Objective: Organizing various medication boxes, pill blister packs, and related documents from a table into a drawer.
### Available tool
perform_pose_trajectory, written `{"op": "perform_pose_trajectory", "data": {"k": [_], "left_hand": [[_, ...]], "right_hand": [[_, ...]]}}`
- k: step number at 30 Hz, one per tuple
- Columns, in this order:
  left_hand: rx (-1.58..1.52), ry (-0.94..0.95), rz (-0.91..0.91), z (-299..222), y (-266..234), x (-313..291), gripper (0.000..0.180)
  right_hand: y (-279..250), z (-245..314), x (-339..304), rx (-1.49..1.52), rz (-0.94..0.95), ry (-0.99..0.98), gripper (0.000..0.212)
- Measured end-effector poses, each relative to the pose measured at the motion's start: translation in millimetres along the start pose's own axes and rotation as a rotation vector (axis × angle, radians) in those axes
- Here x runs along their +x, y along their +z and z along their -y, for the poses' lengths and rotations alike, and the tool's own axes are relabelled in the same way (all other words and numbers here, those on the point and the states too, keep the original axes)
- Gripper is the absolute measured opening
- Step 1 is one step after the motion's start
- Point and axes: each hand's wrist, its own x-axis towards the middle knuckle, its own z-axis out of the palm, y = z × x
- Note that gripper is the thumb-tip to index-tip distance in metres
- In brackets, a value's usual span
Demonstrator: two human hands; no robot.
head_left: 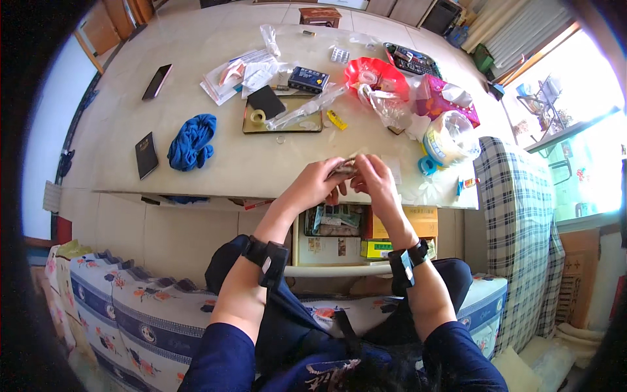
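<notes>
Over the near edge of the table [248, 171], my left hand [319, 183] and my right hand [377, 179] meet with bent fingers. Between them is a small, pale and dark object [345, 167], mostly covered by the fingers, so I cannot make out its kind. Both hands grip it. Right below them an open drawer [330, 270] holds a dark-framed flat case [333, 221], an orange box [419, 223] and a yellow-green box [375, 249]. A dark tray [287, 129] lies beyond my hands, with a tape roll [258, 116] and a black flat piece [266, 100] on it.
At the left are a blue cloth [192, 142], a dark booklet [146, 155] and a phone [157, 82]. Papers [225, 81], a blue box [308, 79] and a red dish [394, 80] stand farther back. To the right sit a tissue box [432, 104] and a plastic jar [439, 140].
</notes>
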Motion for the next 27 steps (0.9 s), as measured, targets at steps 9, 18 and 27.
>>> {"op": "perform_pose_trajectory", "data": {"k": [9, 18, 27], "left_hand": [[-0.261, -0.115, 0.112, 12, 2, -1, 0.032], [-0.147, 0.016, -0.083, 13, -6, 6, 0.025], [-0.160, 0.036, -0.230, 16, -11, 5, 0.018]], "right_hand": [[16, -8, -17, 0.301, 0.210, -0.145, 0.031], [-10, -20, -25, 0.442, -0.083, -0.203, 0.027], [-56, -150, -45, -0.528, 0.258, 0.259, 0.028]]}}
